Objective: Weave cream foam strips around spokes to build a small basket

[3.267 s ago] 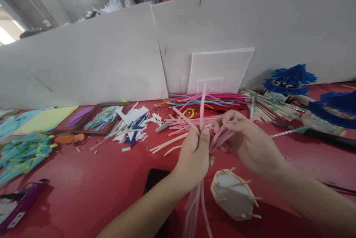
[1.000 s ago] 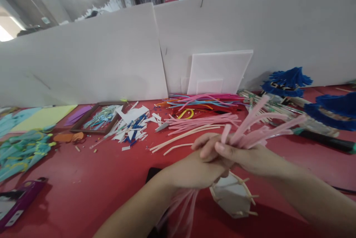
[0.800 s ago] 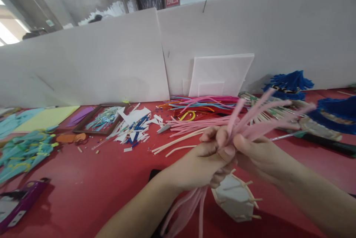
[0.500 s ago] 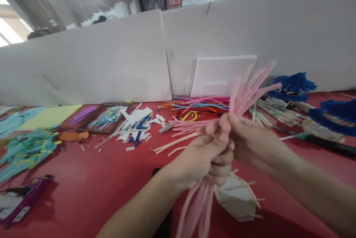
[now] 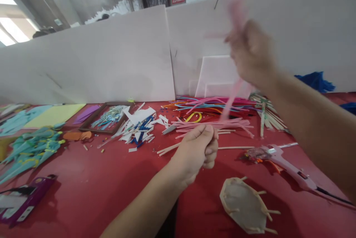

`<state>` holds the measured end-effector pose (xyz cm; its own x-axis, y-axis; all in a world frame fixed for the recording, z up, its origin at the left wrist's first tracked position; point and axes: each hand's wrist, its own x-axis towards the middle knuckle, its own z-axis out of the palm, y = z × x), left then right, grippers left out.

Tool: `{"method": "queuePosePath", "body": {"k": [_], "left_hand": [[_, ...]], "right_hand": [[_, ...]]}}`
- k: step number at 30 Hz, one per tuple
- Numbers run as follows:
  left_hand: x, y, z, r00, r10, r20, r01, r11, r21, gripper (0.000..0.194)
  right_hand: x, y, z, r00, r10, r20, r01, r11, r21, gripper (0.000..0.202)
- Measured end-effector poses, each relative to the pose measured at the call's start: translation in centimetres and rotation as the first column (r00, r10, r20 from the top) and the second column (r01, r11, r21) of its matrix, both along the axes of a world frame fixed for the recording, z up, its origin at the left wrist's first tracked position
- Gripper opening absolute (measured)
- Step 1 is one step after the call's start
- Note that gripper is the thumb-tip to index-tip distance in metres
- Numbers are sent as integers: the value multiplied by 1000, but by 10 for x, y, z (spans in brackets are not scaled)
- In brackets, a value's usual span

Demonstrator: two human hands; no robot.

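Observation:
My right hand point(image 5: 250, 50) is raised high at the right, closed around a bundle of pink strips point(image 5: 237, 11) that is smeared by motion. Some strips hang below that hand. My left hand point(image 5: 198, 149) is closed low over the table's middle, its fingers curled; what it grips, if anything, is hidden. Just behind it lie more pink strips point(image 5: 239, 123) on the red table. In front, to its right, sits a grey-white oval piece point(image 5: 244, 204) with small wooden sticks round its edge.
A glue gun point(image 5: 292, 171) lies at the right. Coloured strips point(image 5: 205, 104), white scraps point(image 5: 139, 123) and a brown frame point(image 5: 111, 131) stand along the back. Green cones point(image 5: 30, 152) and a purple tool point(image 5: 30, 202) are left. A white partition point(image 5: 111, 59) rises behind.
My right hand has risen away from my left with the pink bundle. The pink strips no longer hang below my left hand. The glue gun has come into view.

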<state>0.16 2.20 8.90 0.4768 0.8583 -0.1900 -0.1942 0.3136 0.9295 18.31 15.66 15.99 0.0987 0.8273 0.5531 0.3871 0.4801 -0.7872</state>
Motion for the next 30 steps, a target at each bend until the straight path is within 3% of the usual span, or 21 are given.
{"method": "queuePosePath", "body": {"k": [1, 3, 5, 8, 11, 15, 19, 21, 22, 24, 26, 28, 30], "left_hand": [[0, 0, -2, 997, 23, -76, -19, 998, 63, 29], [0, -1, -5, 957, 48, -287, 31, 964, 265, 28], [0, -2, -9, 860, 22, -511, 208, 897, 389, 27], [0, -2, -12, 728, -51, -684, 399, 843, 361, 39], [-2, 0, -13, 731, -80, -678, 424, 831, 359, 50], [-5, 4, -18, 677, -202, -708, 552, 775, 308, 80], [-5, 10, -32, 571, -397, -718, 722, 659, 210, 92], [-3, 11, -41, 505, -439, -743, 767, 623, 153, 113], [-3, 10, -45, 482, -432, -762, 771, 622, 135, 126], [-3, 4, -53, 496, -396, -773, 742, 655, 141, 141], [-4, -5, -60, 565, -339, -752, 677, 712, 188, 145], [-4, -15, -67, 621, -290, -728, 623, 746, 234, 146], [-2, -24, -75, 648, -241, -723, 589, 760, 274, 144]], "right_hand": [[2, 12, -12, 946, -41, 322, 38, 999, 14, 40], [3, 34, -42, 854, 10, 520, 7, 999, -32, 39], [1, 52, -75, 791, 100, 604, -57, 994, -90, 33], [-2, 69, -120, 716, 177, 676, -115, 984, -136, 38], [5, 66, -145, 705, 133, 697, -101, 991, -87, 39], [36, 22, -144, 742, 12, 670, -59, 997, 48, 41], [77, -56, -136, 757, -61, 651, -13, 994, 108, 36], [94, -94, -140, 757, -100, 645, 37, 993, 110, 27], [102, -110, -144, 753, -116, 648, 83, 993, 82, 24], [115, -135, -154, 745, -124, 655, 247, 964, -98, 20], [126, -152, -164, 742, -99, 663, 392, 867, -308, 25], [134, -162, -172, 742, -50, 669, 437, 792, -427, 31], [140, -166, -175, 740, 11, 672, 414, 780, -469, 31]]}}
